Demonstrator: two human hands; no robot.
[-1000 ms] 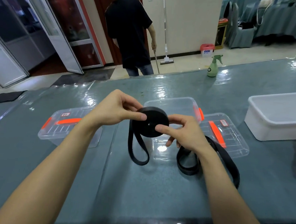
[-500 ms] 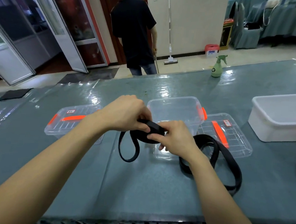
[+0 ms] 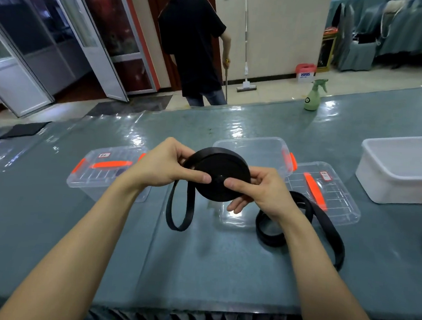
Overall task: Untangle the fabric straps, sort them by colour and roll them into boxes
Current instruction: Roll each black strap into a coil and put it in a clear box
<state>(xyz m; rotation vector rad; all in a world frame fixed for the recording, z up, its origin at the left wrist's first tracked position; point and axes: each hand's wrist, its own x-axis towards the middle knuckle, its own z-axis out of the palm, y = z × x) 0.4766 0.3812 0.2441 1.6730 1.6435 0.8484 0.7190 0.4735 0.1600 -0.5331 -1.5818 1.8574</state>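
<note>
**Strap, black, part-rolled, held in both hands above table**

Table skirt point(image 3: 169, 319): dark pleated fabric along the near edge.

Table point(image 3: 197, 266): grey-green top under a glossy clear cover with bright glare patches.

Black strap roll point(image 3: 222, 183): flat woven webbing wound into a tight disc, held on edge above the table, flat face toward the camera.

Left hand point(image 3: 164, 166): thumb pressed on the face of the disc, fingers curled round its rim.

Right hand point(image 3: 260, 190): thumb near the disc's centre, fingers curled behind, so the roll is pinched from both sides.

Loose strap point(image 3: 329, 233): one narrow loop hangs from the roll to the tabletop at left. Wider loops lie flat at right, under the right wrist.

Open clear box point(image 3: 256, 140): transparent plastic, rounded corners, orange clasp, directly behind the roll.

Lid point(image 3: 339, 208): clear, ribbed, orange handle, flat beside that box on its right. Small red-and-white label, writing unreadable.

Closed clear box point(image 3: 99, 177): left of the hands, orange handle and clasps, white label too small to read.

White tub point(image 3: 397, 188): opaque, rectangular, far right.

Spray bottle point(image 3: 313, 97): pale green, at the table's far edge.

Room: pale floor, a person in black point(image 3: 190, 41) holding a pole, a mop point(image 3: 246, 50) against a cream wall, a red container point(image 3: 304, 72) marked "1996", and glass doors point(image 3: 63, 37) at left.
</note>
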